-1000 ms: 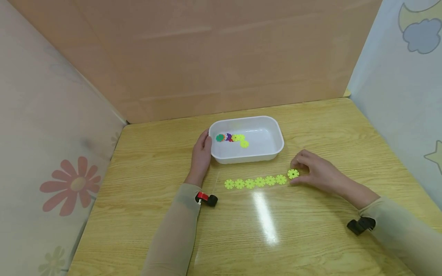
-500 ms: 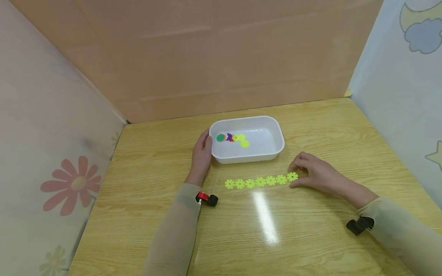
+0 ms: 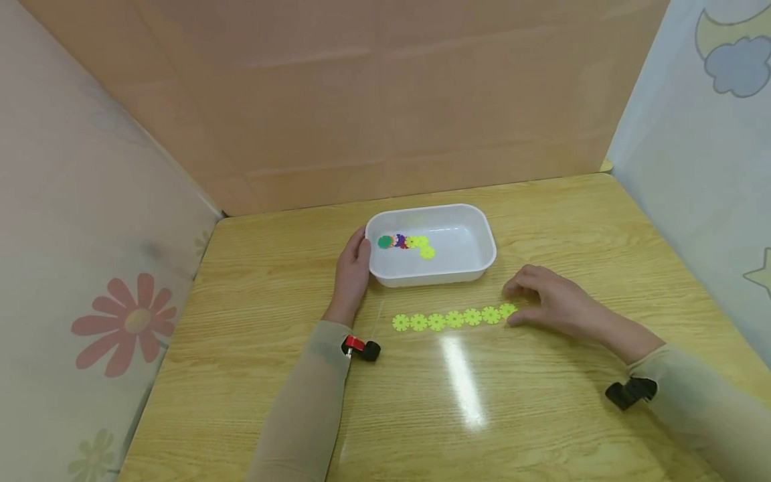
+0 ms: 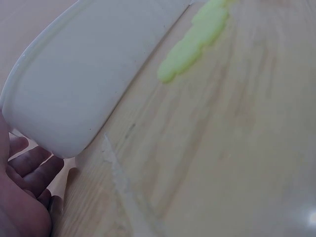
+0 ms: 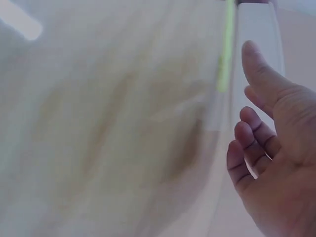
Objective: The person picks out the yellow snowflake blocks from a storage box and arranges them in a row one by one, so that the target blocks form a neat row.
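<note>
A white plastic tray (image 3: 431, 274) sits on the table, and my left hand (image 3: 351, 274) holds its left end, thumb by the rim. In the left wrist view the curled fingers (image 4: 37, 168) lie under the tray's edge. In front of the tray, yellow notched snowflake discs (image 3: 454, 319) form a row on the wood. At the row's right end, my right hand (image 3: 554, 301) has thumb and fingers apart around the last disc (image 3: 508, 311), which the thumb partly covers. The right wrist view shows the thumb and fingers spread, with nothing between them.
Inside the tray, toward its left, lie several more discs: a green disc (image 3: 385, 242), a purple disc (image 3: 401, 241) and yellow discs (image 3: 426, 252). A tan panel (image 3: 385, 100) stands behind the wooden table (image 3: 271, 268), with decorated walls on both sides.
My right hand brings a yellow disc down and left to the row's right end. Its fingers then part from the disc. My left hand stays at the tray.
</note>
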The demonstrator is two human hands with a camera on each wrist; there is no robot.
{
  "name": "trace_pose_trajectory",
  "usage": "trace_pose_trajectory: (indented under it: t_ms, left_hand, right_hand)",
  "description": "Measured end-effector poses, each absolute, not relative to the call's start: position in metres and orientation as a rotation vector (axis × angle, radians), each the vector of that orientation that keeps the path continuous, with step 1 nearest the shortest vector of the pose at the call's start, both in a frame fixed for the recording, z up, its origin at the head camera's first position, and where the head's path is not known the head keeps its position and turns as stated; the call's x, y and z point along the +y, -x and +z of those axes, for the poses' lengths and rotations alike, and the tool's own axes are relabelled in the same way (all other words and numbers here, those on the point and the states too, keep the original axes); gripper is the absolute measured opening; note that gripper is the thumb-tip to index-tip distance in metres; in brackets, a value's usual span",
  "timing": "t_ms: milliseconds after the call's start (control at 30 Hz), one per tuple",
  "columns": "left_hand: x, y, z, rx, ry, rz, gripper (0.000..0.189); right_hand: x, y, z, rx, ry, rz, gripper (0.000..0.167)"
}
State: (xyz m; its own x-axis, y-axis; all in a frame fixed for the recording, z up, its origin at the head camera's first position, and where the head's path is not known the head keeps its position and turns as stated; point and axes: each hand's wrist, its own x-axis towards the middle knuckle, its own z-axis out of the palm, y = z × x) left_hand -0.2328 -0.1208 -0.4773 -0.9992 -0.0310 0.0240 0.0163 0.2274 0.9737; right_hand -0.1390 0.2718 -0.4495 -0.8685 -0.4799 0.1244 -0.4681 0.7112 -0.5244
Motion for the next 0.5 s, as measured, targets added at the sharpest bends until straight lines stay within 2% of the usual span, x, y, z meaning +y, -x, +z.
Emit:
trace_pose_trajectory:
  t_ms: [267, 500]
  left_hand:
    - [-0.121, 0.233, -0.477, -2.430, -0.008, -1.923, 0.050]
    - [-0.120, 0.233, -0.478, -2.419, -0.003, -1.933, 0.050]
  right_hand:
    - [0.254, 0.156, -0.425, 3.030, 0.946, -1.001, 0.055]
    - [0.231, 0.171, -0.409, 3.032, 0.918, -1.053, 0.061]
